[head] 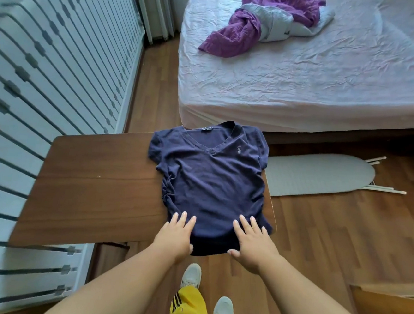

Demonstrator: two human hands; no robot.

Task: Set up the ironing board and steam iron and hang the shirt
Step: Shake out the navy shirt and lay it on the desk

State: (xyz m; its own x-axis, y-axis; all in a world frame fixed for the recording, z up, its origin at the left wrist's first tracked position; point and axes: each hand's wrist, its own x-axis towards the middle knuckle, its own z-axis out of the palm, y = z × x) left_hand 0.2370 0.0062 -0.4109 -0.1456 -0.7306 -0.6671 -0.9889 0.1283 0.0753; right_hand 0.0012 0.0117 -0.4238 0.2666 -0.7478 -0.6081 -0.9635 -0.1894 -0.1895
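Navy shirt (211,182) lies flat at the counter's (93,184) right edge, mid-frame; left hand (175,236) and right hand (253,246) press its overhanging hem, fingers straight, gripping nothing. It could slide off. The ironing board (319,175) lies folded on the floor.

Shirt (209,179): navy V-neck, small chest logo, spread flat face-up on the wooden table (93,184) — hem overhanging the near edge.
Ironing board (317,175): grey, folded (legs protruding), flat on floor.

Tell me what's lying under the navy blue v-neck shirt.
The navy blue v-neck shirt lies on a dark brown wooden table, its collar and hem overhanging the edges. Both hands, left and right, press flat on its hem. Anything beneath the fabric is hidden.
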